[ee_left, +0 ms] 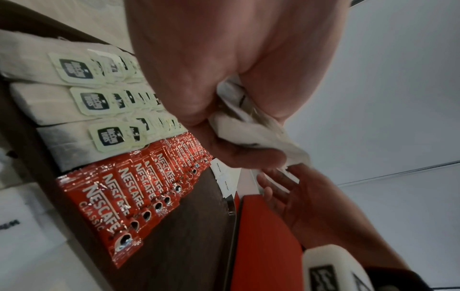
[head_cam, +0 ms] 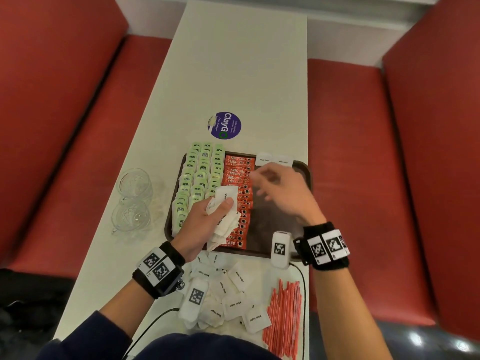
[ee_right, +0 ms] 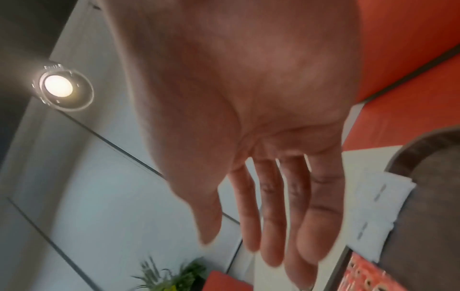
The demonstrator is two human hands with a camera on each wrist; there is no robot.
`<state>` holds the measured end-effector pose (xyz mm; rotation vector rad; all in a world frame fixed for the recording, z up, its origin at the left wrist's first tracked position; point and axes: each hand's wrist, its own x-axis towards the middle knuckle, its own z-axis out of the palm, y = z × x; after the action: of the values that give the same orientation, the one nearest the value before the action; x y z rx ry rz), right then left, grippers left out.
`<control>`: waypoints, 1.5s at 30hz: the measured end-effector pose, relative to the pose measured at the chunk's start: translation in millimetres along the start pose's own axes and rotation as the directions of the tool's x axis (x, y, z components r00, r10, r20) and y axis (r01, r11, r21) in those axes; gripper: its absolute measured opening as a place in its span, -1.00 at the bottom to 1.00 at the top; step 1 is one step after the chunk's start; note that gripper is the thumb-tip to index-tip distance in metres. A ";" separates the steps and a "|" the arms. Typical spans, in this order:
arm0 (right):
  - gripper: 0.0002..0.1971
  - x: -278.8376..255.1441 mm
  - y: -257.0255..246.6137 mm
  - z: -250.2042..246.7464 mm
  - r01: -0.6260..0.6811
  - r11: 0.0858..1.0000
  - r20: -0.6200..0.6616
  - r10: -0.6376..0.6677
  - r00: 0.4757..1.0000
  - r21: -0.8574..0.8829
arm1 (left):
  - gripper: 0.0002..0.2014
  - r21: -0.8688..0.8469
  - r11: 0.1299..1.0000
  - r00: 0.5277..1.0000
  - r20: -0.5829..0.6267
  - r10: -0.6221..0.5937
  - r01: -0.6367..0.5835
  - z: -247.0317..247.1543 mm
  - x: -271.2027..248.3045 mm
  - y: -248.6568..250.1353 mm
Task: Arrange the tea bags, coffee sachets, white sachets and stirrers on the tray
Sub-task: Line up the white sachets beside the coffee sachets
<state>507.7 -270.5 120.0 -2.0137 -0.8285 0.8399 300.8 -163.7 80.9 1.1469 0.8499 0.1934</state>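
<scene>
A dark brown tray (head_cam: 275,224) holds three columns of green tea bags (head_cam: 200,175) on its left and a column of red coffee sachets (head_cam: 239,175) in the middle. Two white sachets (head_cam: 272,160) lie at its far right corner. My left hand (head_cam: 205,219) grips a bunch of white sachets (head_cam: 226,222) above the near end of the coffee column. My right hand (head_cam: 275,185) hovers over the bare right part of the tray, blurred; in the right wrist view its fingers (ee_right: 271,206) are straight and empty. Red stirrers (head_cam: 285,315) lie on the table at the near right.
A loose pile of white sachets (head_cam: 233,300) covers the table between the tray and my body. Two glass cups (head_cam: 135,183) stand left of the tray. A round purple sticker (head_cam: 224,125) lies beyond it. Red benches (head_cam: 345,152) flank the narrow white table.
</scene>
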 end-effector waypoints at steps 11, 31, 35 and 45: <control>-0.91 -15.5 5.5 7.1 0.115 0.989 -0.036 -0.112 0.993 0.090 | -0.82 0.179 0.980 0.991 0.116 0.071 -0.091 -0.9 -3.5 0.2; -0.85 -2.8 21.0 13.6 0.020 0.966 -0.003 -0.020 1.000 0.259 | -0.83 0.079 0.987 0.980 -0.130 0.152 -0.143 8.3 17.4 5.7; -0.86 31.6 54.5 6.2 -0.014 0.982 -0.186 0.050 0.981 0.188 | -0.77 0.037 0.992 0.987 -0.101 0.123 -0.120 6.1 13.0 7.6; -0.85 108.0 105.7 5.9 -0.125 0.981 -0.319 0.073 0.945 -0.147 | -0.59 -0.196 0.978 0.985 -0.143 -0.099 0.070 -10.5 2.6 1.6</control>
<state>591.7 -234.6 -0.6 -2.2760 -0.6358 0.4978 295.9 -154.1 79.5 0.9229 0.9917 0.2882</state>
